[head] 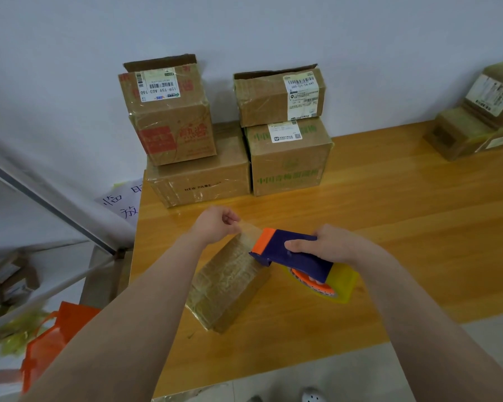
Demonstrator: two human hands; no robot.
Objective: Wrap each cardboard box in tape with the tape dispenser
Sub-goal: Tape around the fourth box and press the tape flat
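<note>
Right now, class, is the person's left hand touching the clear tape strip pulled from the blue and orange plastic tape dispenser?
Touching. The head view shows the left hand pinching the clear tape strip at its free end.

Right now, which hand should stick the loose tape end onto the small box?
Left. The left hand pinches the tape end just above the far edge of the small box, while the right hand grips the tape dispenser.

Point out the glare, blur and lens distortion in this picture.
Head view: the wide-angle lens bows the table edges; soft glare streaks its top beside the stacked boxes; the orange bag and far-right boxes are blurred; the tape dispenser and small box are sharp.
</note>
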